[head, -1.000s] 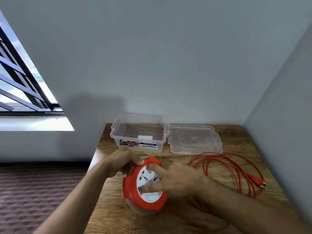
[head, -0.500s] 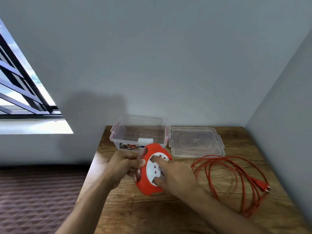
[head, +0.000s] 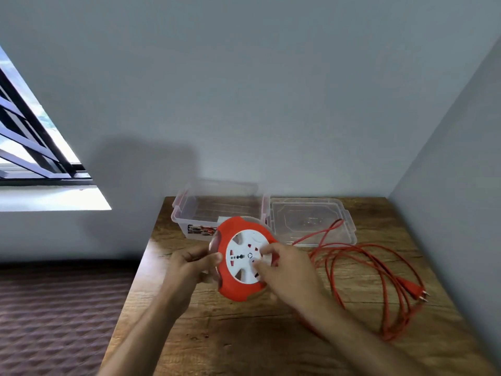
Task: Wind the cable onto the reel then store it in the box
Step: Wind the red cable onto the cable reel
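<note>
A round red reel [head: 238, 287] with a white socket face is held up above the wooden table [head: 244, 346], face toward me. My left hand [head: 189, 267] grips its left rim. My right hand [head: 287, 270] rests its fingers on the white face and right edge. The red cable [head: 379, 278] lies in loose loops on the table to the right, its plug [head: 413, 290] at the far right. A clear open box [head: 195, 213] stands behind the reel at the table's back.
The box's clear lid [head: 311, 221] lies flat to the right of the box, with a strand of cable across it. Grey walls close in at the back and right. The table's left edge drops to a brown patterned floor [head: 54, 316].
The reel has been lifted from low over the table toward the box and turned face-on to me. Both hands stayed on it. The cable loops shifted, one strand now over the lid.
</note>
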The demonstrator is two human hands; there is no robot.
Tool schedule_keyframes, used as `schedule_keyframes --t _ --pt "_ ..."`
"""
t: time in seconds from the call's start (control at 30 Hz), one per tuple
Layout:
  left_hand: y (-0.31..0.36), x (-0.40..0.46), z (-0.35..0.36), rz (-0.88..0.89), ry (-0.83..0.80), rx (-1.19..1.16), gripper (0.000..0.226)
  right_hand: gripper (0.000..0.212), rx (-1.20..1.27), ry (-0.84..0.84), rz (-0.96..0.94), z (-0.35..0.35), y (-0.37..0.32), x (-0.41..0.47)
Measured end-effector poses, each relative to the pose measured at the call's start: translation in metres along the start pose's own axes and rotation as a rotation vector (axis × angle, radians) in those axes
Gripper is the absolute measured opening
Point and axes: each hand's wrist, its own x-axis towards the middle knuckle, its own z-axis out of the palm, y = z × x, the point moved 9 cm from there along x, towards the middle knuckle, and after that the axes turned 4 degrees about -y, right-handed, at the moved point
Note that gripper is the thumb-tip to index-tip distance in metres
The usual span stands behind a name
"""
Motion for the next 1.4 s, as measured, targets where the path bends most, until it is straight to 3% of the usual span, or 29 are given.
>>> schedule_keyframes --t 0.07,0.1,0.2,0.3,0.37,0.4,0.47,0.7,0.77,0.83,0.9,1.0,1.1,1.17,1.27,1.3,1.4 --pt "0.003 0.002 -0.003 -0.044 -0.029 0.006 0.019 0.048 -0.505 0.030 -0.344 -0.004 -0.025 -0.005" --pt "0.005 0.004 -0.003 -0.069 -0.055 0.039 0.018 0.053 -0.662 -0.053 -0.497 0.006 -0.032 -0.009" --pt "0.006 0.008 -0.001 -0.178 -0.139 0.136 0.009 0.059 -0.907 -0.321 -0.740 0.034 -0.030 -0.019" --pt "0.009 0.007 0.008 -0.270 -0.232 0.197 0.023 0.069 -1.027 -0.464 -0.811 0.047 -0.025 -0.024" --pt "0.009 0.005 0.014 -0.312 -0.268 0.244 0.003 0.071 -1.073 -0.526 -0.847 0.055 -0.023 -0.030" --pt "0.005 0.006 0.016 -0.314 -0.289 0.263 0.015 0.070 -1.087 -0.536 -0.862 0.059 -0.022 -0.032" --pt "0.008 0.004 0.022 -0.303 -0.293 0.320 0.031 0.066 -1.102 -0.509 -0.876 0.066 -0.020 -0.033" --pt "0.004 -0.006 0.015 -0.235 -0.242 0.323 0.024 0.052 -1.056 -0.374 -0.875 0.079 -0.014 -0.034" --pt "0.007 -0.011 0.013 -0.193 -0.219 0.275 0.009 0.054 -0.963 -0.255 -0.800 0.071 -0.017 -0.031" --pt "0.009 -0.015 0.014 -0.137 -0.207 0.229 0.007 0.063 -0.739 -0.107 -0.522 0.049 -0.012 -0.018" --pt "0.006 -0.021 0.015 -0.092 -0.153 0.151 0.012 0.069 -0.436 0.007 -0.218 0.028 0.001 -0.011" --pt "-0.002 -0.030 0.019 0.002 -0.048 0.029 0.017 0.062 0.140 0.164 0.076 0.015 0.018 -0.009" --pt "-0.006 -0.036 0.025 0.087 0.023 0.001 0.030 0.050 0.753 0.071 0.382 0.037 0.031 -0.010" --pt "-0.009 -0.037 0.018 0.094 0.075 -0.006 0.039 0.043 0.879 -0.047 0.472 0.047 0.028 -0.013" --pt "-0.010 -0.033 0.012 0.052 0.073 -0.087 0.020 0.040 0.546 -0.158 0.307 0.031 0.020 -0.014" --pt "-0.008 -0.032 0.009 0.024 0.077 -0.107 0.013 0.039 0.303 -0.129 0.190 0.016 0.013 -0.014" --pt "-0.007 -0.024 -0.005 -0.066 0.069 -0.113 0.019 0.041 -0.495 0.033 -0.281 -0.014 -0.023 -0.025"
